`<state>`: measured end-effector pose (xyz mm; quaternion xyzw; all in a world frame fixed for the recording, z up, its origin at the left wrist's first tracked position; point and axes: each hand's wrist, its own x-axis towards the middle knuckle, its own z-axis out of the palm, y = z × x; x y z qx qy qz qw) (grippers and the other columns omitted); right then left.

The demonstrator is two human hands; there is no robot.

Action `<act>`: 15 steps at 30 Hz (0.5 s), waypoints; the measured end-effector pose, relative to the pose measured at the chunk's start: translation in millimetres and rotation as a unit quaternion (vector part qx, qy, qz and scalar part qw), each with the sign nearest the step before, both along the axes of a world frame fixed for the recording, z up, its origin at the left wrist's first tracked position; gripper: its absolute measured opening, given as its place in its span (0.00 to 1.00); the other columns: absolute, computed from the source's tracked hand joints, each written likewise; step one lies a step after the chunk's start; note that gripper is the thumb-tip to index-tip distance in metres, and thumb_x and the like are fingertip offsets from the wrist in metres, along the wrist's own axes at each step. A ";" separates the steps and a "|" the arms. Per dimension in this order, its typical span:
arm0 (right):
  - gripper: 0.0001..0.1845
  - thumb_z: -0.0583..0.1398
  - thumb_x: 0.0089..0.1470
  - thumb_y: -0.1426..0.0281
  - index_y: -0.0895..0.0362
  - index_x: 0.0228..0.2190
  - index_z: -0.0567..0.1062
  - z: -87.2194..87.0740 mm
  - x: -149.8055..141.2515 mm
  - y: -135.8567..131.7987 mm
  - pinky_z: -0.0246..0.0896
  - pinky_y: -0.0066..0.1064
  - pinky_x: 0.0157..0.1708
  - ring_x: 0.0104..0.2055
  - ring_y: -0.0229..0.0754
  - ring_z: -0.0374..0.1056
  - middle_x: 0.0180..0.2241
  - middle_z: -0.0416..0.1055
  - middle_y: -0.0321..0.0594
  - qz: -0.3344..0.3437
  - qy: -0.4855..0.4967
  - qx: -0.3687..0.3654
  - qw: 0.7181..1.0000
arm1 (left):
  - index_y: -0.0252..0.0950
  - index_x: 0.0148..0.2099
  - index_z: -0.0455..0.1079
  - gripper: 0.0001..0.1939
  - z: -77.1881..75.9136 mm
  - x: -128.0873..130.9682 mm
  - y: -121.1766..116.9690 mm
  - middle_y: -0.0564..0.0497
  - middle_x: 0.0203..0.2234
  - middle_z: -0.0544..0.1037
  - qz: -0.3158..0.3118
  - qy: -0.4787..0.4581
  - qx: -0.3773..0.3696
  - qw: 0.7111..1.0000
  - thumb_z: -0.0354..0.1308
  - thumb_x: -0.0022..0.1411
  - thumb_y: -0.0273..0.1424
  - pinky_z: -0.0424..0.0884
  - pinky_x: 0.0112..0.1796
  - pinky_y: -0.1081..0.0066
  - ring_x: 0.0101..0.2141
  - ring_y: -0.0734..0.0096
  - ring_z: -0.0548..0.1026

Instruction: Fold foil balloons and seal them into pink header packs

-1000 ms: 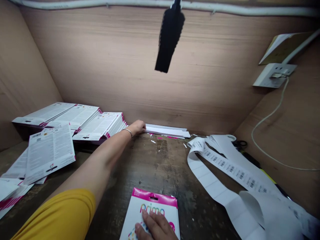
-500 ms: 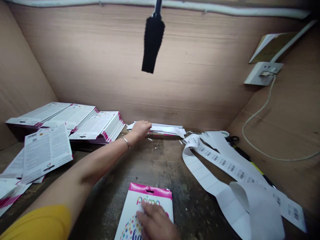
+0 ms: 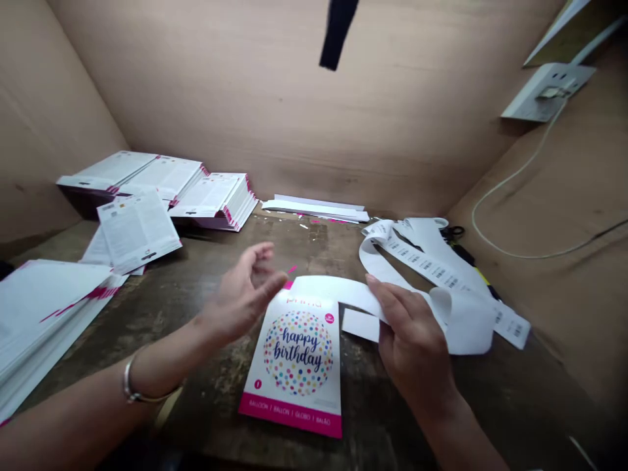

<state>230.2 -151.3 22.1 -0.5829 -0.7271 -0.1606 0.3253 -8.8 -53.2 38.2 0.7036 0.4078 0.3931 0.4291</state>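
A flat balloon packet (image 3: 294,366) printed "happy birthday" lies face up on the table in front of me, with pink bands at its top and bottom. My right hand (image 3: 415,333) pinches a white paper strip (image 3: 328,288), which reaches left across the packet's top edge and covers part of the brand name. Under the strip, a small white piece of paper (image 3: 360,324) shows beside the packet. At the packet's upper left is my left hand (image 3: 245,291), slightly blurred, its fingers apart and nothing visible in them.
Stacked packets (image 3: 210,196) line the back left, with loose ones (image 3: 140,229) before them and another pile (image 3: 49,314) nearer. White strips (image 3: 314,208) lie along the back wall. Curled barcode label strips (image 3: 422,261) spread at right near scissors (image 3: 452,232). A socket (image 3: 549,91) and cable are on the right.
My left hand has come back from the white strips at the rear wall to the packet. My right hand has left the packet's face and now grips a strip. The view has shifted.
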 end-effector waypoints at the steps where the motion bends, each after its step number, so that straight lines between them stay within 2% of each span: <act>1: 0.29 0.51 0.55 0.80 0.54 0.58 0.62 2.2 -1.9 -4.4 0.61 0.45 0.50 0.48 0.49 0.64 0.49 0.67 0.47 0.014 -0.016 0.012 1.000 | 0.32 0.53 0.60 0.34 0.2 -2.9 -4.9 0.37 0.45 0.70 -0.033 -0.037 -0.162 0.986 0.53 0.55 0.54 0.74 0.37 0.59 0.40 0.58 0.75; 2: 0.30 0.52 0.55 0.80 0.52 0.58 0.60 3.9 -4.7 -8.2 0.61 0.45 0.49 0.48 0.49 0.64 0.50 0.67 0.46 0.029 -0.031 0.017 0.999 | 0.32 0.50 0.62 0.33 0.1 -3.9 -10.0 0.39 0.40 0.73 -0.079 -0.068 -0.296 0.950 0.53 0.55 0.54 0.74 0.32 0.63 0.34 0.62 0.77; 3: 0.31 0.53 0.55 0.80 0.51 0.59 0.59 4.8 -7.8 -11.6 0.62 0.44 0.49 0.48 0.49 0.64 0.51 0.66 0.46 0.040 -0.043 0.016 0.998 | 0.31 0.47 0.64 0.30 -0.4 -3.4 -15.0 0.43 0.35 0.74 -0.121 -0.093 -0.390 0.908 0.57 0.54 0.52 0.74 0.29 0.67 0.29 0.67 0.76; 4: 0.32 0.53 0.55 0.80 0.50 0.59 0.58 4.9 -10.0 -14.6 0.62 0.44 0.48 0.48 0.49 0.64 0.52 0.65 0.46 0.047 -0.054 0.014 0.997 | 0.31 0.43 0.65 0.27 -1.1 -2.2 -19.5 0.48 0.29 0.73 -0.146 -0.115 -0.442 0.878 0.62 0.51 0.48 0.72 0.26 0.73 0.26 0.72 0.75; 5: 0.32 0.53 0.55 0.80 0.50 0.60 0.57 4.0 -10.2 -17.5 0.62 0.44 0.48 0.48 0.49 0.65 0.53 0.65 0.46 0.054 -0.066 0.009 0.996 | 0.31 0.40 0.66 0.23 -2.1 -0.8 -23.2 0.52 0.25 0.72 -0.151 -0.137 -0.457 0.866 0.66 0.48 0.42 0.70 0.24 0.77 0.23 0.76 0.73; 6: 0.32 0.53 0.55 0.79 0.50 0.60 0.56 2.4 -7.2 -20.5 0.61 0.45 0.48 0.47 0.49 0.65 0.53 0.65 0.46 0.063 -0.080 -0.003 0.995 | 0.31 0.38 0.67 0.21 -3.2 0.1 -25.7 0.54 0.22 0.71 -0.140 -0.154 -0.447 0.870 0.68 0.46 0.38 0.68 0.23 0.80 0.21 0.79 0.72; 8: 0.33 0.55 0.56 0.74 0.53 0.61 0.53 -1.7 11.1 -27.7 0.63 0.45 0.46 0.46 0.50 0.66 0.51 0.67 0.47 0.069 -0.109 -0.062 0.990 | 0.31 0.34 0.66 0.18 -5.8 -1.3 -27.3 0.55 0.19 0.71 -0.090 -0.163 -0.396 0.899 0.68 0.45 0.36 0.67 0.22 0.81 0.20 0.80 0.71; 11: 0.37 0.60 0.52 0.57 0.58 0.59 0.58 -2.0 61.1 -41.2 0.68 0.41 0.35 0.37 0.50 0.71 0.41 0.74 0.48 0.042 -0.130 -0.204 0.969 | 0.31 0.32 0.66 0.16 -10.4 -9.2 -25.2 0.54 0.18 0.73 -0.035 -0.126 -0.347 0.929 0.67 0.47 0.35 0.69 0.23 0.78 0.20 0.77 0.73; 13: 0.38 0.62 0.45 0.47 0.58 0.52 0.68 7.4 86.5 -47.5 0.69 0.39 0.30 0.34 0.51 0.73 0.36 0.76 0.49 0.030 -0.114 -0.224 0.967 | 0.31 0.32 0.66 0.14 -12.8 -12.3 -25.3 0.54 0.18 0.73 -0.028 -0.102 -0.344 0.933 0.65 0.49 0.34 0.69 0.22 0.77 0.20 0.76 0.73; 15: 0.36 0.60 0.45 0.44 0.54 0.50 0.70 22.4 85.2 -47.1 0.69 0.40 0.33 0.39 0.53 0.73 0.41 0.75 0.50 0.023 -0.077 -0.204 0.976 | 0.31 0.33 0.67 0.11 -13.8 -9.3 -28.2 0.54 0.17 0.73 -0.031 -0.077 -0.331 0.940 0.63 0.51 0.33 0.69 0.22 0.76 0.20 0.75 0.73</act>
